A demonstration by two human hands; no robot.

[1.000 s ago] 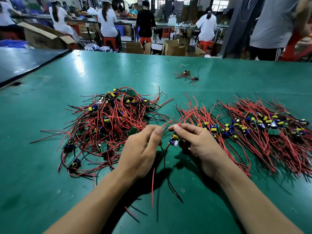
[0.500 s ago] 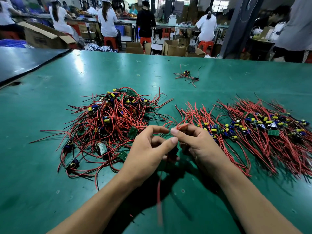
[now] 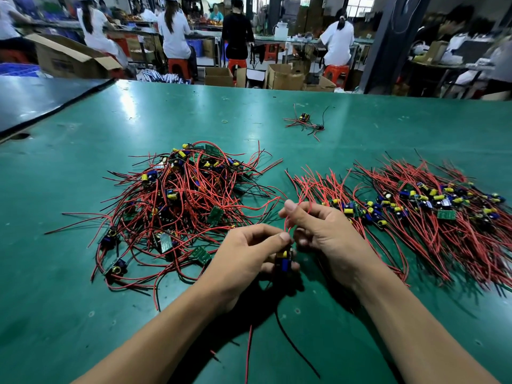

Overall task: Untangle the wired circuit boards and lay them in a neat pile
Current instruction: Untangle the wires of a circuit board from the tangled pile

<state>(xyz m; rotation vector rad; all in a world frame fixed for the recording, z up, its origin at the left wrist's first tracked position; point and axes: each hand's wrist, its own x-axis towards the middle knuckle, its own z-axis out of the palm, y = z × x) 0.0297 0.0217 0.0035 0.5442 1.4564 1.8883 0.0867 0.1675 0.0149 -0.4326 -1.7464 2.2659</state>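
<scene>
Circuit board point(image 3: 284, 260), small with yellow and blue parts, is pinched by the left hand point(image 3: 243, 261) just right of the tangled heap point(image 3: 180, 206), its thin red wire point(image 3: 286, 225) running upward into a pinch of the right hand point(image 3: 327, 234), with the sorted pile point(image 3: 415, 212) farther right of that heap, nearer the right hand.

The green table point(image 3: 360, 128) bears three groups of wired circuit boards; on its left half lies a tangled heap point(image 3: 180, 200), red and black leads looping over one another, small green boards and yellow and blue parts scattered through it; on the right lies a tidier pile point(image 3: 432, 212), boards banded across the middle, red leads fanned to both sides; a small stray cluster point(image 3: 304, 122) sits well apart toward the far edge, a thin yellow ring point(image 3: 224, 121) to its left.
</scene>
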